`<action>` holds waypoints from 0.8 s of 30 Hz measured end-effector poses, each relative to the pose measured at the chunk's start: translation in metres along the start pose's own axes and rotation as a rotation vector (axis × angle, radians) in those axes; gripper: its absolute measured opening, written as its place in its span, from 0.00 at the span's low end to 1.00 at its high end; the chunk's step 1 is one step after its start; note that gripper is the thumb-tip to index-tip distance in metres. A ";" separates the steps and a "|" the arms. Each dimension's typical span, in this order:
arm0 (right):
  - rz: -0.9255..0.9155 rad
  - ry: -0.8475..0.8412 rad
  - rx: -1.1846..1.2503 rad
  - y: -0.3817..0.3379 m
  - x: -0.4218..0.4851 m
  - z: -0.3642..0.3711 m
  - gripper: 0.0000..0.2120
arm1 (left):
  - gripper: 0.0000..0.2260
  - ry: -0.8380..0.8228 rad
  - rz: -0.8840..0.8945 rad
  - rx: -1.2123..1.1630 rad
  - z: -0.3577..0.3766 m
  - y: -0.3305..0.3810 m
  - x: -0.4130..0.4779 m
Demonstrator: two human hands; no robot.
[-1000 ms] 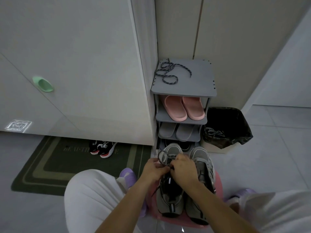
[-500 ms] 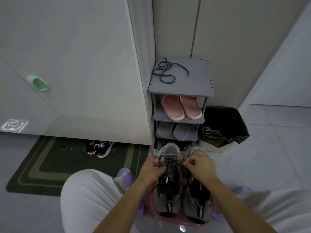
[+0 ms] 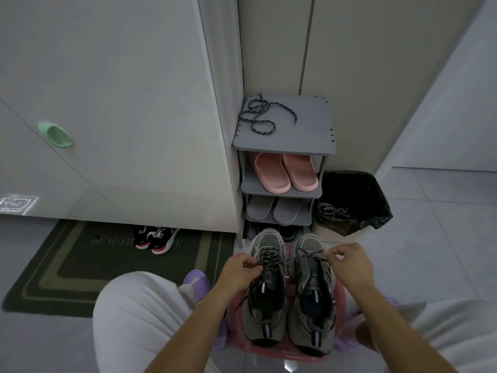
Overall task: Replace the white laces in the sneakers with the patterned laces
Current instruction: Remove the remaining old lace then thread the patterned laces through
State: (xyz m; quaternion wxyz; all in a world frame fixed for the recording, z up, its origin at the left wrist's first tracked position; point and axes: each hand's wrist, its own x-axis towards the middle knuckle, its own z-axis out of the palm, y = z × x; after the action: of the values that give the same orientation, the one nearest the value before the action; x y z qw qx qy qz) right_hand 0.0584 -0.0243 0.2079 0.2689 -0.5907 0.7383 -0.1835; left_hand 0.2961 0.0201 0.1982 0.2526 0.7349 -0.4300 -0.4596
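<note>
Two grey sneakers (image 3: pixel 289 294) stand side by side on a pink stool (image 3: pixel 271 352) between the knees. The left hand (image 3: pixel 239 273) and right hand (image 3: pixel 349 265) each pinch an end of a patterned lace (image 3: pixel 293 258), stretched taut; the left sneaker appears laced, the right apparently not. A second patterned lace (image 3: pixel 262 115) lies beyond on the shoe rack (image 3: pixel 309 141). Open floor lies right; cabinet and rack close the front.

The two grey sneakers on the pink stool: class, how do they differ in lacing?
The left sneaker has patterned lace crossed through its front eyelets; the right sneaker shows none threaded. The left hand pinches lace at the left sneaker; the right hand pulls lace across the right sneaker. Both point toward the shoe rack.
</note>
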 end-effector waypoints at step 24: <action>-0.130 -0.167 0.172 -0.044 0.002 -0.028 0.09 | 0.11 0.020 0.172 0.606 -0.019 0.011 -0.016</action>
State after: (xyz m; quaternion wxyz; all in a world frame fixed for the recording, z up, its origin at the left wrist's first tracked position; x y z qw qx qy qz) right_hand 0.0749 -0.0379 0.2560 0.3667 -0.6253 0.6550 -0.2132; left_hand 0.3053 0.0276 0.2222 0.0644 0.7420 -0.6055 -0.2804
